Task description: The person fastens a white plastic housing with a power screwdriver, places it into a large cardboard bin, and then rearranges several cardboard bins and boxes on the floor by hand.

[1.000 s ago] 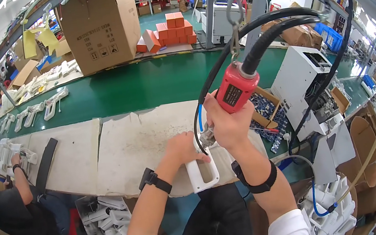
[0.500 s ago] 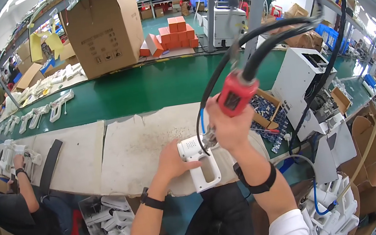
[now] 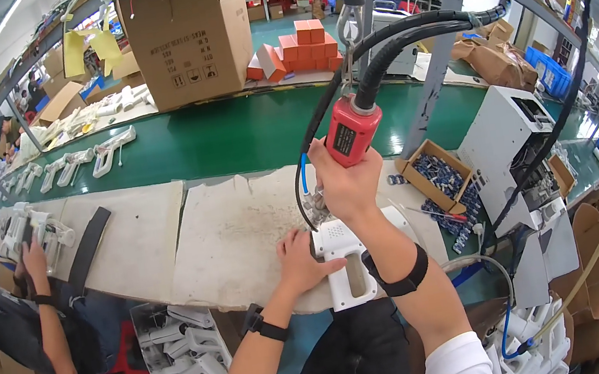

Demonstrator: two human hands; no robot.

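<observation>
Near the bench's front edge: right hand clenched round red power screwdriver; left hand pressing flat on white casing; green conveyor behind.

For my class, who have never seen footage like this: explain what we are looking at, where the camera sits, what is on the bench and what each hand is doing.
The camera is worn on a worker's head and looks down through a wide lens, so straight edges bend near the rim. The two forearms coming in from the bottom belong to that person. The right hand grips a red power screwdriver that hangs on thick black hoses, pointed down at a white plastic housing. The left hand presses that housing flat on a worn pale mat. To the right is a small cardboard box of screws. Beyond runs a green conveyor belt with a large cardboard box on it. Another person works at the left.
</observation>
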